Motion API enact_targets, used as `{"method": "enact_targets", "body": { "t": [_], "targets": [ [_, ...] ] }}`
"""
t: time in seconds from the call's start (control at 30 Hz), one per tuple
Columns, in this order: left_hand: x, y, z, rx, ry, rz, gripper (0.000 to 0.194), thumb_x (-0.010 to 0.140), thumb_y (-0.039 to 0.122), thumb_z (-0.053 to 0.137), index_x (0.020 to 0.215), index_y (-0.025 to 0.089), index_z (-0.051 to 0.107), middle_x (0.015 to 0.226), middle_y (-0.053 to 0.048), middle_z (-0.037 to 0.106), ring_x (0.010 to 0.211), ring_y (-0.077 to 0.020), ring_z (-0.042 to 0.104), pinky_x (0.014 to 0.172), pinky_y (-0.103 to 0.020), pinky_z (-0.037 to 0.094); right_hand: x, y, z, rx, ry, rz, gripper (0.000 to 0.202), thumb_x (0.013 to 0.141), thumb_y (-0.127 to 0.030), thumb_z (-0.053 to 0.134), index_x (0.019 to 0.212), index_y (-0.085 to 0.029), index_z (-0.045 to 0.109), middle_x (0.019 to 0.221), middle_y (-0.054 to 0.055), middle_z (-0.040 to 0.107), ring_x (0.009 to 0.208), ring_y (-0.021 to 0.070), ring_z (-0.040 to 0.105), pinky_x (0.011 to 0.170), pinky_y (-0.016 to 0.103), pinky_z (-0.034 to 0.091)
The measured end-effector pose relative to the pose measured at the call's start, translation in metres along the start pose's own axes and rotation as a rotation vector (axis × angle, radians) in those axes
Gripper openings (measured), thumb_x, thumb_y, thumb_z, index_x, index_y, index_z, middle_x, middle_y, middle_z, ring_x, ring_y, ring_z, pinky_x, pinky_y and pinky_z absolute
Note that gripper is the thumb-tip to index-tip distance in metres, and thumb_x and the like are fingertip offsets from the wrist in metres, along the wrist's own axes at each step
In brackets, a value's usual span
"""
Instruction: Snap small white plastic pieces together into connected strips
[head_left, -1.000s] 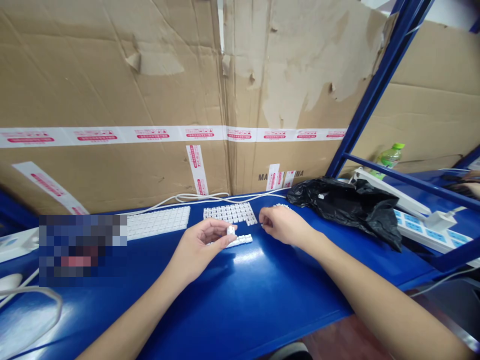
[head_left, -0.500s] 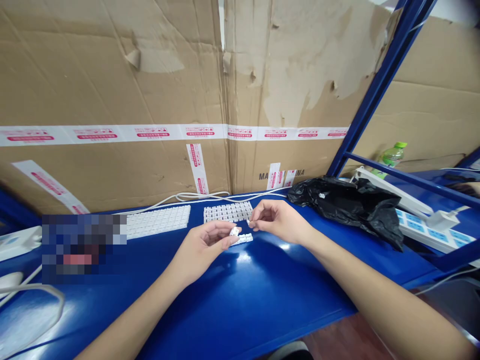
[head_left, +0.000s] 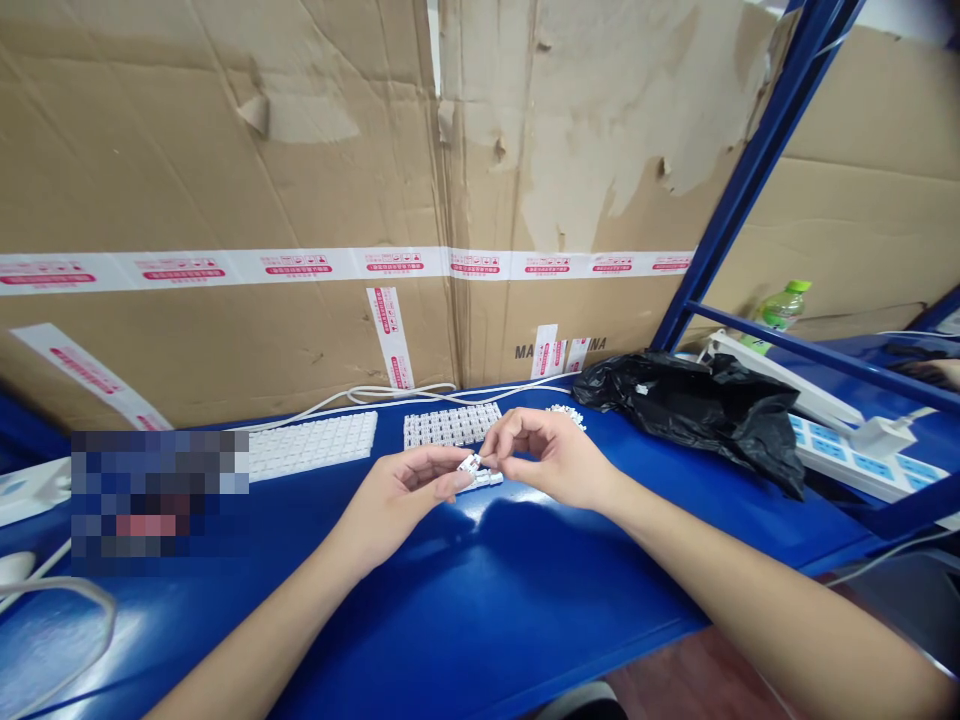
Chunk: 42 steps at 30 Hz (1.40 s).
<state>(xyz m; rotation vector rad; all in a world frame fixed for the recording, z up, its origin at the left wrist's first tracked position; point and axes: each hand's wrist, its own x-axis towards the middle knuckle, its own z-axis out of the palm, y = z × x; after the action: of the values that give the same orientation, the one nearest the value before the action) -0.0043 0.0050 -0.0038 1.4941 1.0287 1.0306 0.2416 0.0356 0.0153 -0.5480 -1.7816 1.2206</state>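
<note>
My left hand (head_left: 409, 500) pinches a small white plastic piece (head_left: 470, 463) between thumb and fingers, just above the blue table. Its fingertips meet those of my right hand (head_left: 551, 458), which is closed in a pinch at the piece's right side. Whatever the right fingers grip is tiny and mostly hidden. Below the hands lies a short row of white pieces (head_left: 491, 480), partly covered by the left fingers. Behind them sits a block of white pieces in rows (head_left: 450, 426). A small heap of loose white pieces (head_left: 568, 414) shows behind my right hand.
Another white block in rows (head_left: 315, 444) lies to the left on the blue table (head_left: 487, 610). A crumpled black plastic bag (head_left: 690, 410) and a power strip (head_left: 862, 460) are at right. White cables (head_left: 420, 390) run along the cardboard wall (head_left: 300, 180). A blue frame post (head_left: 757, 170) rises at right.
My right hand has moved left, bringing the small white bit in its fingertips up to the piece in my left hand. The loose heap behind it has come into view.
</note>
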Motion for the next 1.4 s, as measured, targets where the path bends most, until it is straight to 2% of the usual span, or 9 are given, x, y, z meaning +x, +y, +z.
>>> {"method": "enact_targets", "body": {
  "t": [0.33, 0.53, 0.73, 0.9, 1.03, 1.17, 1.23, 1.3, 1.4],
  "targets": [
    [-0.002, 0.006, 0.001, -0.068, -0.022, -0.063, 0.030, 0.082, 0.042, 0.094, 0.107, 0.026, 0.090, 0.096, -0.004, 0.088, 0.080, -0.0192, 0.078, 0.082, -0.031, 0.064, -0.002, -0.005, 0.003, -0.175, -0.053, -0.122, 0.020, 0.087, 0.000, 0.070, 0.085, -0.019, 0.070, 0.098, 0.004, 0.078, 0.093, 0.0169, 0.076, 0.087, 0.031, 0.061],
    [-0.002, 0.004, 0.004, -0.169, 0.037, -0.084, 0.035, 0.076, 0.045, 0.100, 0.103, 0.025, 0.091, 0.093, -0.004, 0.088, 0.075, -0.0155, 0.074, 0.077, -0.027, 0.061, -0.004, -0.006, 0.004, -0.373, -0.038, -0.331, 0.018, 0.094, -0.005, 0.074, 0.085, -0.020, 0.069, 0.098, 0.004, 0.080, 0.092, 0.0161, 0.076, 0.086, 0.030, 0.060],
    [-0.004, 0.001, 0.006, -0.299, 0.076, -0.129, 0.040, 0.072, 0.043, 0.104, 0.103, 0.022, 0.090, 0.088, -0.006, 0.087, 0.075, -0.0149, 0.073, 0.074, -0.024, 0.060, -0.005, -0.006, 0.004, -0.361, -0.031, -0.379, 0.017, 0.097, -0.008, 0.073, 0.088, -0.022, 0.072, 0.100, 0.004, 0.082, 0.097, 0.0183, 0.078, 0.090, 0.034, 0.062],
    [-0.002, 0.004, 0.006, -0.251, 0.084, -0.097, 0.044, 0.074, 0.043, 0.101, 0.109, 0.021, 0.087, 0.102, -0.009, 0.088, 0.086, -0.0219, 0.079, 0.082, -0.034, 0.064, -0.005, -0.007, 0.005, -0.260, 0.017, -0.203, 0.003, 0.099, -0.024, 0.078, 0.097, -0.024, 0.075, 0.106, 0.006, 0.080, 0.098, 0.0207, 0.076, 0.091, 0.037, 0.063],
    [-0.003, 0.005, 0.005, -0.095, 0.078, 0.009, 0.038, 0.078, 0.039, 0.097, 0.110, 0.022, 0.084, 0.103, -0.008, 0.087, 0.094, -0.0266, 0.081, 0.088, -0.040, 0.066, -0.002, 0.002, 0.008, -0.012, 0.092, 0.046, 0.030, 0.090, -0.034, 0.090, 0.111, -0.022, 0.072, 0.105, 0.005, 0.077, 0.090, 0.0170, 0.073, 0.079, 0.031, 0.063],
    [-0.006, 0.007, 0.006, 0.115, 0.061, 0.227, 0.016, 0.086, 0.031, 0.089, 0.101, 0.026, 0.086, 0.115, -0.007, 0.082, 0.097, -0.0234, 0.077, 0.081, -0.033, 0.064, 0.000, 0.012, 0.012, 0.270, -0.046, 0.267, 0.050, 0.082, -0.035, 0.097, 0.120, -0.020, 0.069, 0.097, 0.003, 0.081, 0.077, 0.0140, 0.074, 0.076, 0.030, 0.064],
    [-0.007, 0.007, 0.007, 0.204, 0.062, 0.307, 0.010, 0.089, 0.028, 0.086, 0.099, 0.028, 0.087, 0.122, -0.006, 0.077, 0.088, -0.0181, 0.073, 0.074, -0.029, 0.062, 0.001, 0.015, 0.013, 0.313, -0.087, 0.298, 0.054, 0.080, -0.034, 0.098, 0.123, -0.019, 0.070, 0.096, 0.003, 0.082, 0.077, 0.0142, 0.076, 0.078, 0.030, 0.064],
    [-0.008, 0.005, 0.007, 0.255, 0.064, 0.345, 0.013, 0.090, 0.027, 0.085, 0.103, 0.029, 0.087, 0.124, -0.005, 0.073, 0.079, -0.0142, 0.068, 0.070, -0.028, 0.060, 0.002, 0.016, 0.012, 0.312, -0.070, 0.293, 0.053, 0.079, -0.034, 0.099, 0.121, -0.019, 0.072, 0.094, 0.002, 0.083, 0.076, 0.0138, 0.077, 0.077, 0.029, 0.063],
    [-0.007, 0.003, 0.004, 0.307, 0.074, 0.371, 0.021, 0.093, 0.026, 0.083, 0.114, 0.030, 0.083, 0.127, -0.006, 0.070, 0.082, -0.0148, 0.068, 0.071, -0.029, 0.060, 0.005, 0.015, 0.004, 0.254, -0.009, 0.273, 0.043, 0.078, -0.035, 0.100, 0.108, -0.018, 0.074, 0.085, 0.000, 0.081, 0.072, 0.0124, 0.074, 0.073, 0.026, 0.061]
  ]
}}
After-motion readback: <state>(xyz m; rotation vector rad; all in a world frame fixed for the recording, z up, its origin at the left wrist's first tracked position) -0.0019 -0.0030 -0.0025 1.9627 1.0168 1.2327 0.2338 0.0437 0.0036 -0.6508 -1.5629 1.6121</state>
